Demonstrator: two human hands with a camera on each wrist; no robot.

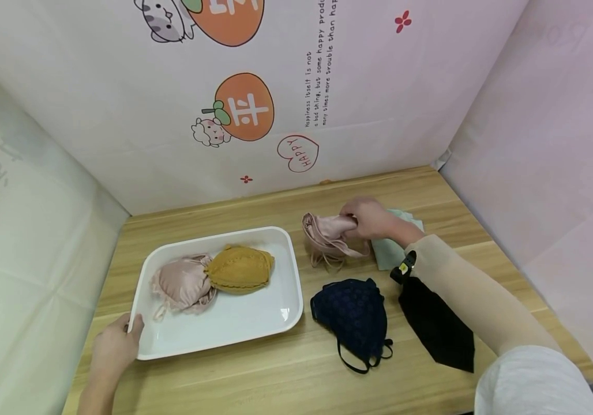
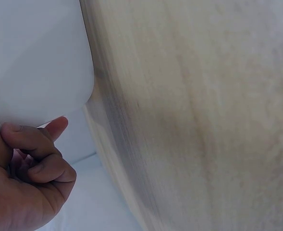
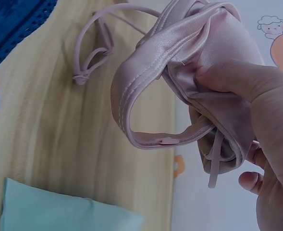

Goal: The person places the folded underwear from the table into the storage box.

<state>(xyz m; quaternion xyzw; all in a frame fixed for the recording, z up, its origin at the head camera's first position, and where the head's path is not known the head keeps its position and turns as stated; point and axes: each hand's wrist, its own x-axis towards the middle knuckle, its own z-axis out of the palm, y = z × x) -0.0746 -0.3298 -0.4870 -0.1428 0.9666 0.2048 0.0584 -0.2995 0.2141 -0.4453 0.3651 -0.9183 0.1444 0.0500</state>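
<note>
My right hand grips a mauve-pink satin bra by its folded cup, thumb pressed on the cloth; its straps and band dangle. In the head view the same bra sits to the right of a white tray. At the tray's left front corner my left hand pinches the rim between thumb and fingers; the left wrist view shows the fingers curled at the edge. Inside the tray lie a pale pink bra and a mustard-yellow bra, side by side and touching.
A navy bra with thin straps lies right of the tray. Farther right is a black folded cloth. Light green cloth lies partly beneath my right forearm. Printed white sheeting walls the wooden table behind and on both sides.
</note>
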